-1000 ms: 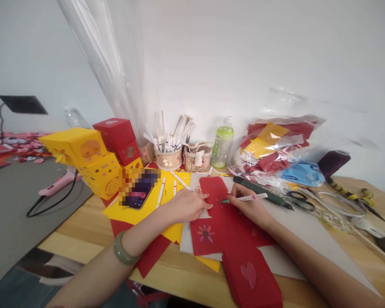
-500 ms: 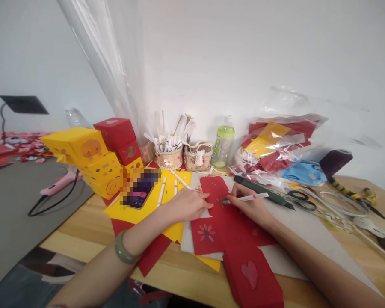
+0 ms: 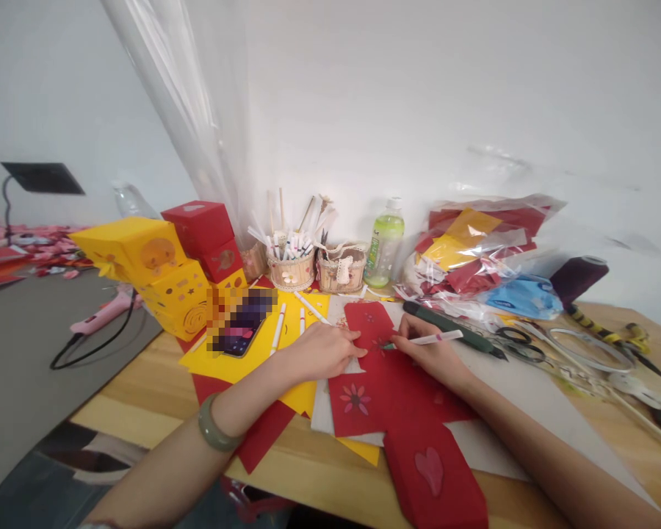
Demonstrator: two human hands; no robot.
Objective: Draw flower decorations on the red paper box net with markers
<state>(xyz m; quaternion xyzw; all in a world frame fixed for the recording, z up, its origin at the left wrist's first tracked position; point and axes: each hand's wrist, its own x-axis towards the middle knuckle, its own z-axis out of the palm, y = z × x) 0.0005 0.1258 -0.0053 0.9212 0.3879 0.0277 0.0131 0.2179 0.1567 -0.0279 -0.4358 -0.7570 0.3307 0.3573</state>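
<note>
A flat red paper box cutout point(image 3: 413, 389) lies before me, with a flower drawn on its left flap and a pink heart on its near flap. My right hand point(image 3: 427, 349) is closed around a white felt-tip pen point(image 3: 438, 337). The pen's green tip meets a small flower drawing on the upper part of the cutout. My left hand point(image 3: 327, 350) rests at the cutout's left edge, index finger stretched onto the red paper, holding nothing. White board point(image 3: 507, 411) lies underneath.
Yellow paper point(image 3: 214, 365), loose pens and a phone point(image 3: 247, 323) lie on the left, beside stacked yellow boxes point(image 3: 132, 250) and red boxes point(image 3: 198, 220). Behind are a pen basket point(image 3: 291, 272) and a bottle point(image 3: 384, 246). To the right are a green cutter point(image 3: 457, 332) and black scissors point(image 3: 518, 345).
</note>
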